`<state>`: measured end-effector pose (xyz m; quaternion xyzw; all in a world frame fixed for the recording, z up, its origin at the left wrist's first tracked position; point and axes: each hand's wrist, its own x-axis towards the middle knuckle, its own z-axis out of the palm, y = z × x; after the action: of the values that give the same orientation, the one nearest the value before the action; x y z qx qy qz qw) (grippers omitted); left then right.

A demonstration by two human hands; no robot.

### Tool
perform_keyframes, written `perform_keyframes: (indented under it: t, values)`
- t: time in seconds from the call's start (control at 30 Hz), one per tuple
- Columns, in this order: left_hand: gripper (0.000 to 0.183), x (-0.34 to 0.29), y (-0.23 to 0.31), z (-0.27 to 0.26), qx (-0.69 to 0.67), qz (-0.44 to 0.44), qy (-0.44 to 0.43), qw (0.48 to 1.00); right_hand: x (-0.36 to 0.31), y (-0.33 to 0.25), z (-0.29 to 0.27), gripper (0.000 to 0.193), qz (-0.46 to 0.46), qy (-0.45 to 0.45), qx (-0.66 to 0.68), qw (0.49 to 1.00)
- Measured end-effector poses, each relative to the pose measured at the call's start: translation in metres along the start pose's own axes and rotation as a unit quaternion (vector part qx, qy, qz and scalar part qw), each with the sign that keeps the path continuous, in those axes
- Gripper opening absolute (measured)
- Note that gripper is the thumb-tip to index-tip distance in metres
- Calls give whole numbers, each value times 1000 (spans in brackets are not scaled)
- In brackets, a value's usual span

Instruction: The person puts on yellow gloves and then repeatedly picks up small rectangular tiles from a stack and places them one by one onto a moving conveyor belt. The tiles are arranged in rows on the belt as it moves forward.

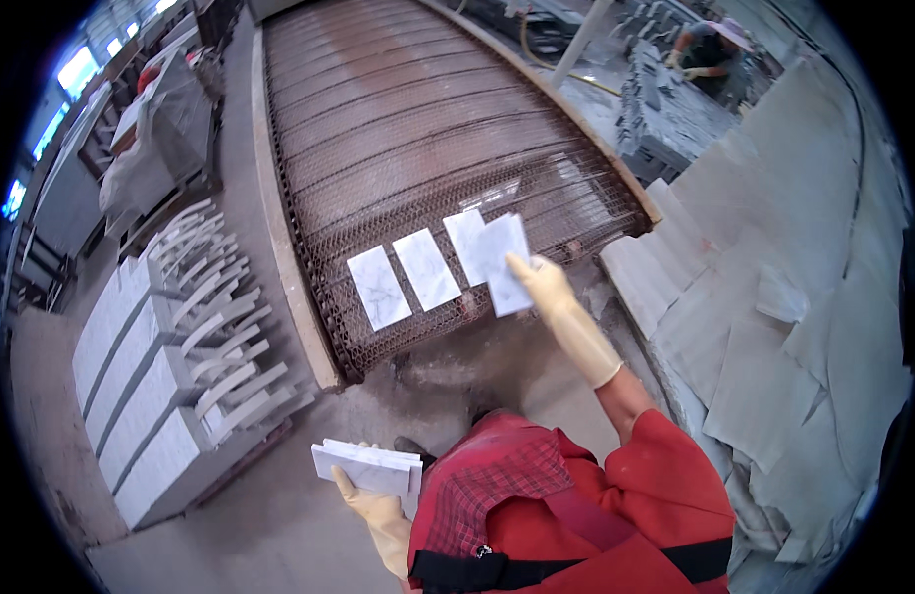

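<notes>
In a pale rubber glove, my right hand point(542, 282) grips a white marble tile point(504, 262) by its right edge, over the near end of a metal mesh conveyor point(378, 158). That tile overlaps another marble tile point(464, 238) to its left. Two more lie flat on the mesh: a middle tile point(426, 268) and a left tile point(377, 287), with gaps between them. Low beside my red apron, my gloved left hand point(373, 510) holds a small stack of marble tiles point(366, 467) from below. Whether the right-hand tile touches the mesh, I cannot tell.
Stacked pale stone slabs with curved strips point(160, 366) stand on the left. Large grey sheets point(745, 346) lie over the right side. The conveyor's raised side rail point(282, 228) borders the belt. At the far right a person point(710, 54) works beside piled stone pieces point(670, 109).
</notes>
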<state>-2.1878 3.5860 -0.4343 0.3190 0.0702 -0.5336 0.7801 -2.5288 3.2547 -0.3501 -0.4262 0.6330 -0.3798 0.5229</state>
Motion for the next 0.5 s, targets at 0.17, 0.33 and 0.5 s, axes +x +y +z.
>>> perform_keyframes:
  t: [0.17,0.33,0.5]
  values:
    - [64,-15,-37,9,-6,30,63,998,81,-12,-22,54,1,12,-114,993]
    - [67,-25,-64,13,-34,23,79,996,134,14,-24,57,7,3,-132,991]
    - [70,-27,-74,10,-24,21,110,993,141,16,-37,59,12,-8,-110,994]
